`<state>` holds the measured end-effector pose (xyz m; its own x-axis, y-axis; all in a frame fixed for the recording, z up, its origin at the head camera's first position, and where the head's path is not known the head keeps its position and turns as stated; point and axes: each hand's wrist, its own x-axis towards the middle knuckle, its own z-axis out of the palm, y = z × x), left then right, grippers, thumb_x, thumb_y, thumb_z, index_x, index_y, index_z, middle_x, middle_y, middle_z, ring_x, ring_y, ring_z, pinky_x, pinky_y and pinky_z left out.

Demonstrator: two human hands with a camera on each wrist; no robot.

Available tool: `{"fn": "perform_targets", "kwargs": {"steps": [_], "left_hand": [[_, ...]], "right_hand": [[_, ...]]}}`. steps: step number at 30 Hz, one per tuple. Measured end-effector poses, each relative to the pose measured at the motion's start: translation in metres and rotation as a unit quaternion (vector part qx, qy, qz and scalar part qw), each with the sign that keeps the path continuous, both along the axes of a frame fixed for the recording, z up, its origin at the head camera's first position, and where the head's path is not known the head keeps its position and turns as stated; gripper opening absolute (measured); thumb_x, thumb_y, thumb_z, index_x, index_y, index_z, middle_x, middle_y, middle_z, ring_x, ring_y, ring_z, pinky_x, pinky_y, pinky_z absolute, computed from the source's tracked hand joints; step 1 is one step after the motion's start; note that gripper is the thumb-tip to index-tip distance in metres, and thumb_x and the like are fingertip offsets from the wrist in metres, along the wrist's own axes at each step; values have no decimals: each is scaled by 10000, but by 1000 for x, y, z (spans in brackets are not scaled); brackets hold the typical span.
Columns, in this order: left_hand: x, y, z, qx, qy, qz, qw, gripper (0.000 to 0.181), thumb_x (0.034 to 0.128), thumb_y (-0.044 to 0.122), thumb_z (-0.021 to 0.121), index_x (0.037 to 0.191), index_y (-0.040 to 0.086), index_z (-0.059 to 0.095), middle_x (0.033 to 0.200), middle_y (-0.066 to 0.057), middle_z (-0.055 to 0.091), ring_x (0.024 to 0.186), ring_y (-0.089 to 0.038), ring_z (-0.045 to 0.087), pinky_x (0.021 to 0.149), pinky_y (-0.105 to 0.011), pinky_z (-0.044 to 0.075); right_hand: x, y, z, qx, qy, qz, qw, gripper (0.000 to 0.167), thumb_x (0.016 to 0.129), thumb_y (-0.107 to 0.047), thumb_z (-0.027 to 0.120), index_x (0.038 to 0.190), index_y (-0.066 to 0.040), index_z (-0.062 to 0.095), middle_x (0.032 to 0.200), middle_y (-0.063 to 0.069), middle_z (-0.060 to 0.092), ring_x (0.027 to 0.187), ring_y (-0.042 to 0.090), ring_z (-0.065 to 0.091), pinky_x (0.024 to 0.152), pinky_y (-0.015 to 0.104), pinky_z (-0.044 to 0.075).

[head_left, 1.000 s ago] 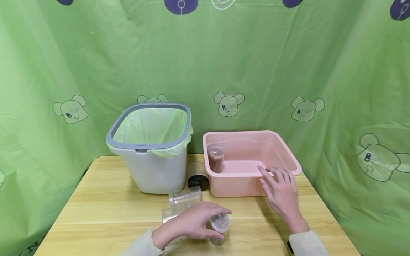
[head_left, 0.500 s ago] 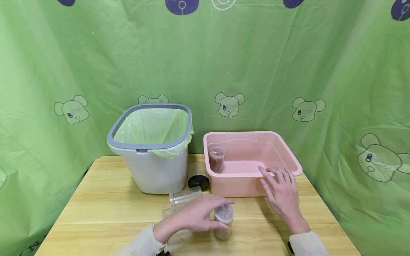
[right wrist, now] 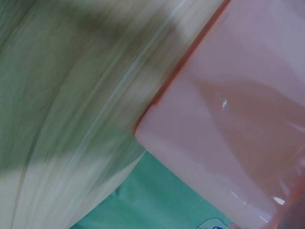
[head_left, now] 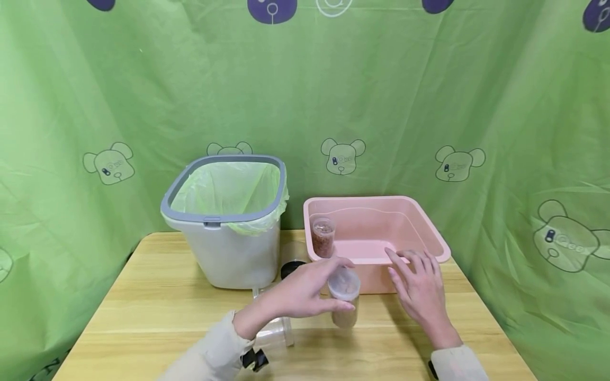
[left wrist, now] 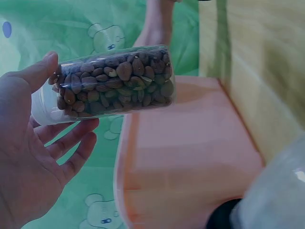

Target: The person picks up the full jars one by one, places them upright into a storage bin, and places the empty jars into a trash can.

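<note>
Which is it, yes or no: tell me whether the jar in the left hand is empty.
No, the left wrist view shows the jar in the left hand holding many brown nut-like pieces.

Pale bin [head_left: 233, 259] with gray rim stands upright, beyond left hand [head_left: 305, 292] and off to its left. Thin green liner [head_left: 229, 185] inside, edge folded over rim on side nearer that hand. Wood-grain table [head_left: 143, 328] beneath left hand and right hand [head_left: 421, 288]. Creased green curtain [head_left: 391, 106] beyond both. Outlined bear heads [head_left: 342, 159] printed across it (one beyond right hand, slightly to its right). Purple printed shapes [head_left: 272, 10] high above left hand, tops cut off.
</note>
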<state>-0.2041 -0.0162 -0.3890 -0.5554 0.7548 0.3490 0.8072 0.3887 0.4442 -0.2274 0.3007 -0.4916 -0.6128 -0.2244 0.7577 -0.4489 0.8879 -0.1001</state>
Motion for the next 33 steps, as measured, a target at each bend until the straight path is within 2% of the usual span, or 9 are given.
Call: {"fn": "perform_targets", "kwargs": {"steps": [9, 17, 21, 23, 26, 30, 33], "left_hand": [[-14, 4, 25, 586, -294, 91, 9978, 662, 919, 410, 780, 1438, 106, 505, 1276, -9, 656, 1107, -105, 643, 953, -236, 530], [-30, 8, 39, 1265, -219, 107, 9917, 621, 936, 309, 781, 1446, 87, 505, 1185, -25, 639, 870, -103, 609, 734, -272, 579], [-39, 10, 44, 1424, -81, 166, 9896, 596, 956, 292, 758, 1454, 99, 494, 1177, -38, 646, 813, -146, 614, 700, -301, 571], [-45, 12, 45, 1485, 1, 221, 9887, 599, 960, 288, 753, 1460, 94, 489, 1202, -56, 651, 862, -158, 637, 721, -285, 578], [-53, 15, 47, 1561, 49, 332, 9872, 598, 960, 285, 752, 1461, 92, 489, 1289, -80, 651, 1003, -174, 671, 817, -261, 580], [-64, 19, 48, 1631, -52, 548, 9851, 597, 958, 288, 754, 1462, 98, 498, 1343, -100, 644, 1141, -215, 666, 920, -311, 568], [-72, 21, 46, 1685, -180, 703, 9830, 586, 959, 295, 754, 1456, 112, 503, 1335, -108, 644, 1161, -228, 653, 925, -345, 569]], "right_hand": [[1, -1, 0, -7, 120, 4, 9999, 538, 1097, -510, 333, 1425, -207, 632, 1223, 148, 626, 1191, 395, 526, 1151, 646, 276], [2, -1, 1, -20, 85, 6, 10000, 534, 1095, -509, 343, 1421, -204, 637, 1228, 150, 630, 1194, 397, 530, 1186, 620, 257], [1, -1, 1, -27, 2, -7, 10000, 537, 1093, -514, 341, 1427, -211, 634, 1234, 149, 627, 1202, 390, 527, 1183, 628, 257], [1, -1, 1, -27, 7, -11, 10000, 539, 1093, -517, 339, 1426, -212, 634, 1234, 150, 628, 1202, 390, 527, 1170, 640, 265], [0, -1, 0, -32, 49, 2, 10000, 537, 1094, -516, 340, 1424, -213, 636, 1230, 150, 630, 1198, 391, 529, 1163, 646, 270], [-1, -1, 0, -23, 60, 17, 10000, 535, 1094, -514, 341, 1424, -212, 635, 1229, 147, 631, 1198, 392, 529, 1170, 639, 266], [1, 0, 1, -17, -24, -9, 10000, 543, 1094, -520, 333, 1427, -213, 632, 1238, 145, 626, 1210, 386, 524, 1181, 631, 257]]}}
